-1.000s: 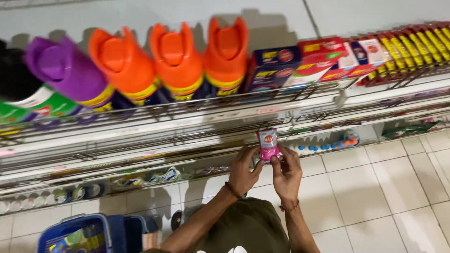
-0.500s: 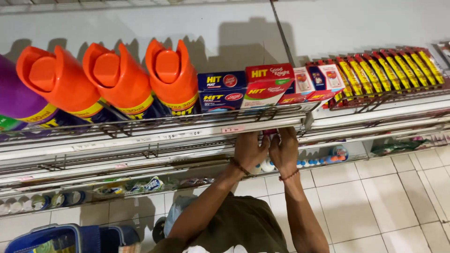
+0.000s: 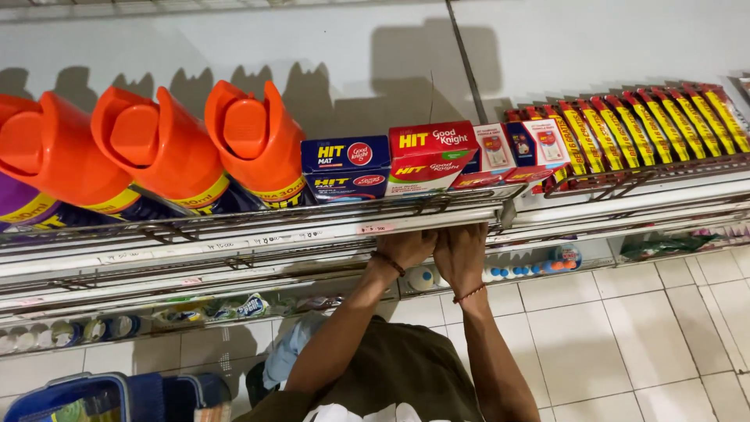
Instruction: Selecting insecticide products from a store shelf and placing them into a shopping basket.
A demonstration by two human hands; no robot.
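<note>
Both hands, the left hand (image 3: 406, 248) and the right hand (image 3: 461, 254), reach together under the front edge of the shelf (image 3: 312, 234) below the red box (image 3: 432, 156), fingers hidden, so their grip and anything held cannot be told.

Top shelf (image 3: 258, 234), wire front rail: orange-capped spray cans (image 3: 250, 141) at 9–11 o'clock, blue box (image 3: 345, 166) and red box (image 3: 432, 156) at 12, row of yellow-red packs (image 3: 648, 117) at 2. Lower shelves (image 3: 156, 297) beneath hold small items.
</note>
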